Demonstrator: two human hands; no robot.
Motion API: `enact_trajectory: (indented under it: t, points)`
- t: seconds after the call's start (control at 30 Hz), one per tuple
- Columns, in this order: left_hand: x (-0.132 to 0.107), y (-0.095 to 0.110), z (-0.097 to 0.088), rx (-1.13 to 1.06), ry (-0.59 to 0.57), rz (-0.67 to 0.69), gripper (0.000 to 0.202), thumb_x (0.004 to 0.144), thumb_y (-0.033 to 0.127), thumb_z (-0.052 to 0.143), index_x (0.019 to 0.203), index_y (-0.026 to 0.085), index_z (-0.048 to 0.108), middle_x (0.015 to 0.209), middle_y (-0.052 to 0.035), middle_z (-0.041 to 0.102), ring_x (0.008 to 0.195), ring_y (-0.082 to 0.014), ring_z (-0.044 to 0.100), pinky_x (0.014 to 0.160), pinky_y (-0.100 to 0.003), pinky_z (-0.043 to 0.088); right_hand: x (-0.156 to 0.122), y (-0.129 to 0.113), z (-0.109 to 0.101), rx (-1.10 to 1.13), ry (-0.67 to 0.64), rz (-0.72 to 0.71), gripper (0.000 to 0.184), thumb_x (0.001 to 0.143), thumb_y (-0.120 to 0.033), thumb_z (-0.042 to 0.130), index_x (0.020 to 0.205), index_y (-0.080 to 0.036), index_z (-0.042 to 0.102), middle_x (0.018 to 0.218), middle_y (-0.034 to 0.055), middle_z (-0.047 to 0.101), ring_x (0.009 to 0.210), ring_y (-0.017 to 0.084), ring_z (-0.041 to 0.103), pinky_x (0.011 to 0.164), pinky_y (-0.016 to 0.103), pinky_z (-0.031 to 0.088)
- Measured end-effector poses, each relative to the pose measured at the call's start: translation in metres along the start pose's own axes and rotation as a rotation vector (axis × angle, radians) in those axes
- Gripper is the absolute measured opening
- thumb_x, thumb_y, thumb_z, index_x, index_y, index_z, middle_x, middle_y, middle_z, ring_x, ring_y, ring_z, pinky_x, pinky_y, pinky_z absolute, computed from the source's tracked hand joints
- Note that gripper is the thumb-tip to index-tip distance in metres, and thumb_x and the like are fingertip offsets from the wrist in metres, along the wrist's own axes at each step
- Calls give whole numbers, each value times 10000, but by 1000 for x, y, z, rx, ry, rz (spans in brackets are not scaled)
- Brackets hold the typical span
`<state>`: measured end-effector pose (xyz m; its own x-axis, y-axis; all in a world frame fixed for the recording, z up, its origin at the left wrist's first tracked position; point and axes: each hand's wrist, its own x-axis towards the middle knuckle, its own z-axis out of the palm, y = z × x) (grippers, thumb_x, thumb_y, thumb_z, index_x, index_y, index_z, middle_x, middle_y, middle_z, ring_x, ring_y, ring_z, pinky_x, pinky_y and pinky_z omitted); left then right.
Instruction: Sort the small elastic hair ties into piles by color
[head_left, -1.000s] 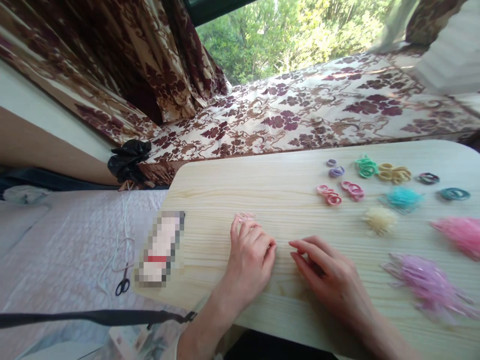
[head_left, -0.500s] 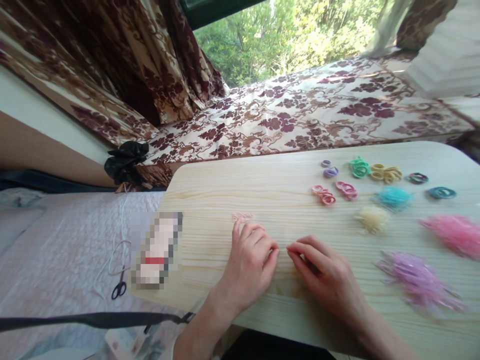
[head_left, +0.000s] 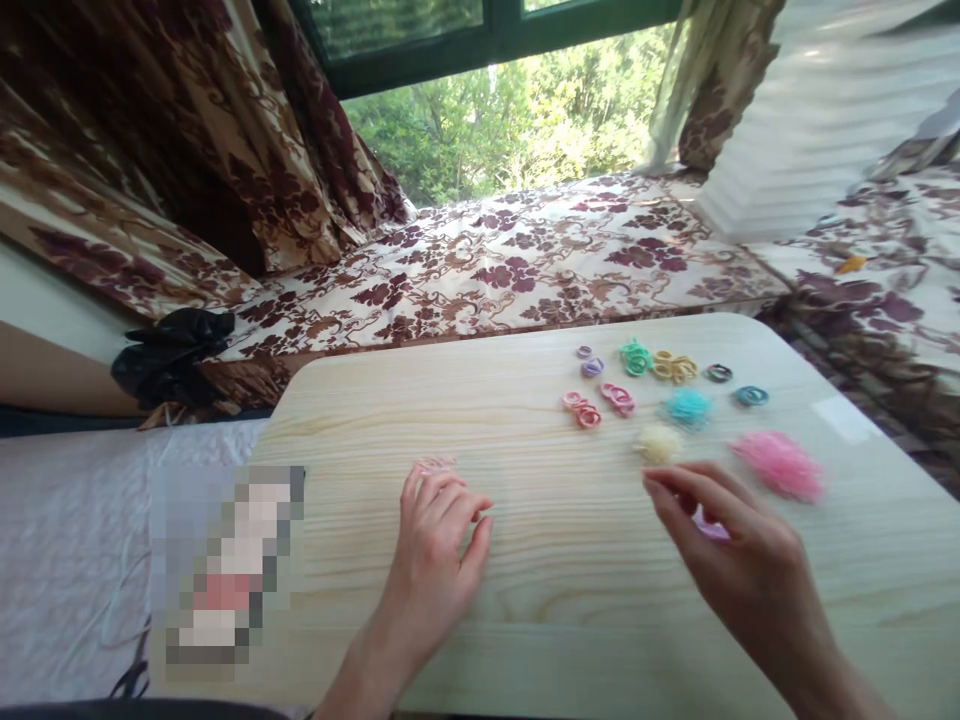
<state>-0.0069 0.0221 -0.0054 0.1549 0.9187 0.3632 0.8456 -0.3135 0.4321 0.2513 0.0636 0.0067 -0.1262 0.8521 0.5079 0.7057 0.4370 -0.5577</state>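
My left hand rests over the wooden table, thumb and forefinger a little apart with nothing seen between them. Its outer fingertips touch or lie just in front of a few small pale-pink bands. My right hand hovers farther right, thumb and forefinger pinched together; whatever they hold is too small to make out. Just beyond those fingertips is a cream pile of thin bands. A lilac pile is mostly hidden behind the right hand. A bright pink pile lies to its upper right.
Toward the table's back right lie a turquoise pile and hair ties in purple, green, yellow, pink, red and blue. A pixelated object is at the left edge.
My hands, close together before, have moved apart; the right one went right, toward the cream and lilac piles. My left thumb and forefinger have parted. The camera view has shifted.
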Motion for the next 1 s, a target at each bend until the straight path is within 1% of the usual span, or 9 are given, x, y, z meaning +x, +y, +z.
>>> enact_trajectory:
  t: [0.1,0.2,0.4,0.53,0.67,0.73,0.8,0.9,1.0]
  points:
    - [-1,-3,2,8,3,21,134,913,148,495,880,224,601,816,-7,655,946,-210,571,1059,-498,308,6,27,-16,-164,54,29,149,928,-314,548,890,-210,647,808,9,635,629,112,574,588,242,469]
    - [-2,-4,3,10,1,32,126,918,151,497,891,220,600,814,-5,659,940,-207,574,1054,-496,306,13,43,-19,-260,63,34,228,933,-347,513,854,-193,662,756,7,636,589,113,574,557,248,452]
    - [-6,-8,2,48,-5,15,116,912,153,512,920,223,604,809,5,662,971,-216,584,1076,-521,261,22,50,-7,-311,45,61,316,927,-383,466,830,-178,685,762,21,659,582,120,602,541,247,464]
    - [-8,-12,1,49,5,-10,122,910,153,513,916,227,610,810,9,666,974,-220,595,1072,-526,259,23,50,-10,-331,25,60,335,930,-397,452,865,-174,693,786,27,669,575,123,606,533,255,466]
    - [-9,-18,-1,48,19,-51,118,909,161,524,898,234,617,803,15,664,974,-220,594,1077,-530,246,16,35,-17,-343,28,35,320,954,-398,451,928,-179,683,831,27,661,596,118,605,545,251,468]
    - [-11,-22,-4,52,17,-94,120,909,160,525,877,233,614,814,15,669,967,-215,592,1080,-529,243,9,20,-11,-292,-4,-4,289,961,-388,462,973,-187,669,871,29,658,632,117,617,571,244,479]
    - [-15,-27,-9,59,15,-150,125,909,154,524,859,229,611,828,14,672,959,-208,590,1078,-524,250,2,1,4,-204,-64,-78,256,965,-371,468,1005,-197,652,901,29,661,653,115,631,590,238,488]
    - [-22,-36,-18,85,30,-250,123,903,142,534,852,223,611,848,13,669,966,-198,585,1095,-523,243,-10,-25,35,-56,-155,-214,232,976,-329,443,989,-211,642,892,17,675,676,112,660,596,223,496]
    - [-28,-43,-25,125,58,-320,127,896,137,546,830,217,618,835,9,657,954,-195,582,1096,-525,253,-16,-38,61,-5,-209,-294,249,985,-304,414,964,-217,647,871,7,687,707,117,680,609,221,504]
